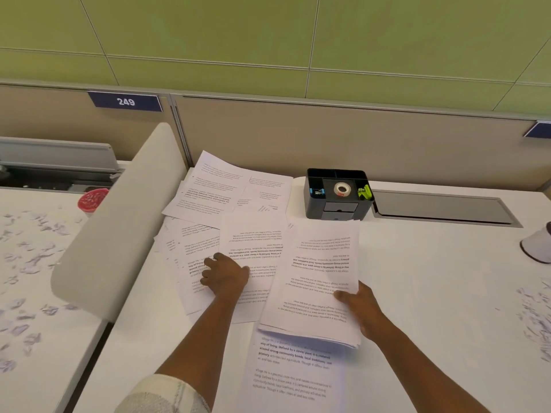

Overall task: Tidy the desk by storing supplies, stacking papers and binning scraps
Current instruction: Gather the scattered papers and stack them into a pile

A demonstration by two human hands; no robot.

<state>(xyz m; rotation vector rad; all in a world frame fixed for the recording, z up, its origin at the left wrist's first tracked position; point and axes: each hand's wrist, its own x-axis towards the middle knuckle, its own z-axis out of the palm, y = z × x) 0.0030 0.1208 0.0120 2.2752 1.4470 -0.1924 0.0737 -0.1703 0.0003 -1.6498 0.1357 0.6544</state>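
The right hand [362, 308] is gripping a stack of printed sheets [316, 281] by its right edge, thumb on top, lifting it slightly above the desk [432, 293] near the front edge. The left hand [225, 274], fingers curled, is pressing on loose papers [232, 204] fanning toward the back-left corner. A black organizer [337, 193] holding a tape roll [342, 189] is standing at the back edge. Paper scraps [533, 311] are lying along the right edge.
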